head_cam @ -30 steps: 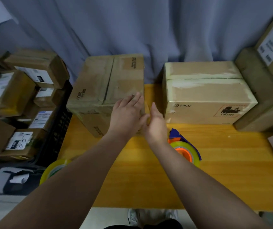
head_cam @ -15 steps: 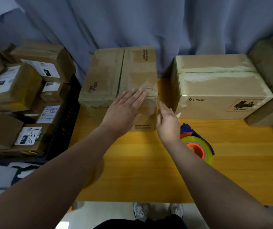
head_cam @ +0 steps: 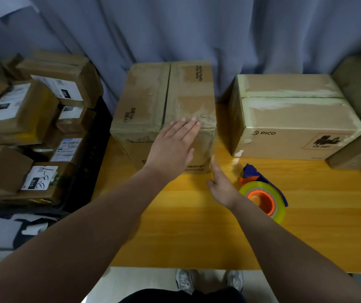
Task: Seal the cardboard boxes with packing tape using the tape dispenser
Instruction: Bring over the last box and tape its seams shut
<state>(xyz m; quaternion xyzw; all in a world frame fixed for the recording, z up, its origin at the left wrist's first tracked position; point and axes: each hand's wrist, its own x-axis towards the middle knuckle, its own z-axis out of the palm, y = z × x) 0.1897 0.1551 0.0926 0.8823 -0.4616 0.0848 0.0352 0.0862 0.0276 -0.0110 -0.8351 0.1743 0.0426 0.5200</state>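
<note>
Both bare arms stretch forward, converging toward the middle.
The left hand (head_cam: pixel 173 147) lies palm down, fingers (head_cam: pixel 191 127) straight and close together; the right hand (head_cam: pixel 222 186) sits lower and nearer the body, turned edge-on, its fingers extended and slightly blurred.

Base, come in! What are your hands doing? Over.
Left hand flat on the left box. Right hand open beside it, holding nothing. Tape dispenser on the table, untouched. Nothing blocks it.

A grey-blue curtain (head_cam: pixel 241 40) hangs behind the yellow wooden table (head_cam: pixel 197 237), with a black crate (head_cam: pixel 92 162) at its left.
</note>
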